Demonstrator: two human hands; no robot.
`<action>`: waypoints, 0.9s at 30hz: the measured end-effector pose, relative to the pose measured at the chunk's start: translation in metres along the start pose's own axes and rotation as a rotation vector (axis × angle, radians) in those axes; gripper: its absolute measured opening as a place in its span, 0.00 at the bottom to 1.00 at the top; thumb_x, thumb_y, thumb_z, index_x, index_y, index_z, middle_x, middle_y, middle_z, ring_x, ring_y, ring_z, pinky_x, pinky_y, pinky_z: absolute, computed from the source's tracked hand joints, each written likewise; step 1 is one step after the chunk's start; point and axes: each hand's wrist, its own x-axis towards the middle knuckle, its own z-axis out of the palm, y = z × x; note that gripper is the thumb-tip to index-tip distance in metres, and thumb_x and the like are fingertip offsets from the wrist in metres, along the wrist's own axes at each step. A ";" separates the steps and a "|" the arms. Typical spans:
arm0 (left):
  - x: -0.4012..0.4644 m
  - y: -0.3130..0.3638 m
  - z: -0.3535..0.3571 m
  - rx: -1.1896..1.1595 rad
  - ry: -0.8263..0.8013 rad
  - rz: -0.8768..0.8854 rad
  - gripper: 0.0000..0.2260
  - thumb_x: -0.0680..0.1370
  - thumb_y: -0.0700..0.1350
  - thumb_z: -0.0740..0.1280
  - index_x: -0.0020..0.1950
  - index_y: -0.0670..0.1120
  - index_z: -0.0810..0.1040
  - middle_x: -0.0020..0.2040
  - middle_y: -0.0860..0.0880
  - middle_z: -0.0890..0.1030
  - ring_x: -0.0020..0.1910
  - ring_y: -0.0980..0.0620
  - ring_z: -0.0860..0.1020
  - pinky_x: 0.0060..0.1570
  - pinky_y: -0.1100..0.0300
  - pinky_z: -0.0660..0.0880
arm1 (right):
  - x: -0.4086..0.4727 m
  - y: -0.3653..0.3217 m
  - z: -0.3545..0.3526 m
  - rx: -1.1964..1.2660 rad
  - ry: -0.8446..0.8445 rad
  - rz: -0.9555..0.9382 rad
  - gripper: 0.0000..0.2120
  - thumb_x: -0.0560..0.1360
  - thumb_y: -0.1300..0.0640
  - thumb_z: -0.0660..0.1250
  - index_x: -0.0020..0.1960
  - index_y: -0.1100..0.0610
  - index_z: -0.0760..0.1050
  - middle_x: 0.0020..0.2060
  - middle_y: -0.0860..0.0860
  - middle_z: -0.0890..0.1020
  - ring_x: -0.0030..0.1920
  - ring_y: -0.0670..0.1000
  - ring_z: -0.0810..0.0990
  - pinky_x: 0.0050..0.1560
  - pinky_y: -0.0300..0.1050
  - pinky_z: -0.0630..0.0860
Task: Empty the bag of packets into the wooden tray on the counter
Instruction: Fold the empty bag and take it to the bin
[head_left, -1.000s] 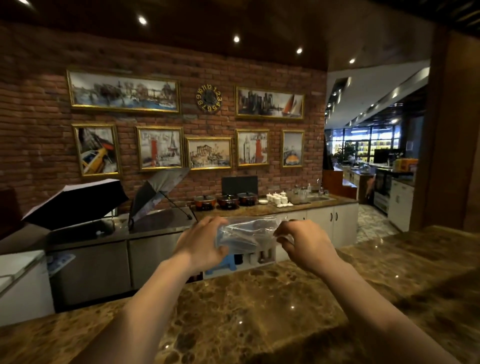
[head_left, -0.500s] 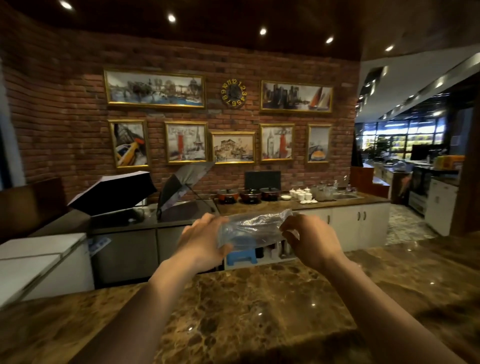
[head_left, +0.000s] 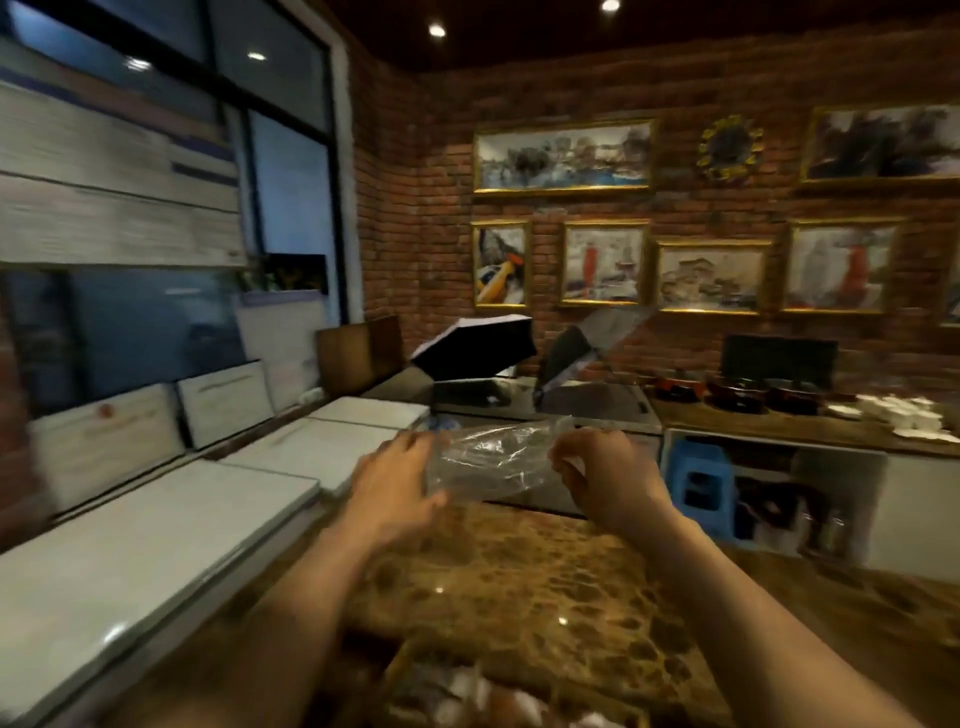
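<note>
Clear plastic, the bag is hanging crumpled between both hands above the far edge of the marble counter. The left hand is pressing its fingers against the bag's left end, and the right hand is pinching the right end between curled fingers. Below the wrists, at the near edge of the view, the tray is sitting on the counter with packets blurred inside it. No packets are showing in the bag.
</note>
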 end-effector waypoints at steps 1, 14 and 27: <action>-0.010 -0.024 -0.013 -0.017 0.027 -0.041 0.29 0.75 0.56 0.72 0.74 0.58 0.68 0.72 0.54 0.72 0.69 0.48 0.73 0.69 0.49 0.71 | 0.007 -0.025 0.009 0.015 -0.006 -0.040 0.08 0.78 0.52 0.66 0.55 0.46 0.81 0.53 0.49 0.85 0.53 0.54 0.82 0.48 0.49 0.79; -0.179 -0.296 -0.184 0.258 0.201 -0.494 0.28 0.76 0.58 0.69 0.75 0.57 0.67 0.72 0.53 0.72 0.67 0.48 0.74 0.66 0.52 0.69 | 0.050 -0.376 0.131 0.361 -0.084 -0.511 0.08 0.79 0.53 0.68 0.55 0.47 0.83 0.54 0.46 0.85 0.56 0.53 0.81 0.52 0.45 0.74; -0.321 -0.343 -0.272 0.519 0.384 -0.938 0.34 0.75 0.58 0.71 0.78 0.57 0.60 0.75 0.53 0.67 0.69 0.50 0.72 0.70 0.47 0.71 | 0.020 -0.575 0.164 0.663 -0.195 -0.878 0.07 0.78 0.53 0.69 0.55 0.46 0.82 0.54 0.46 0.85 0.53 0.52 0.82 0.52 0.50 0.80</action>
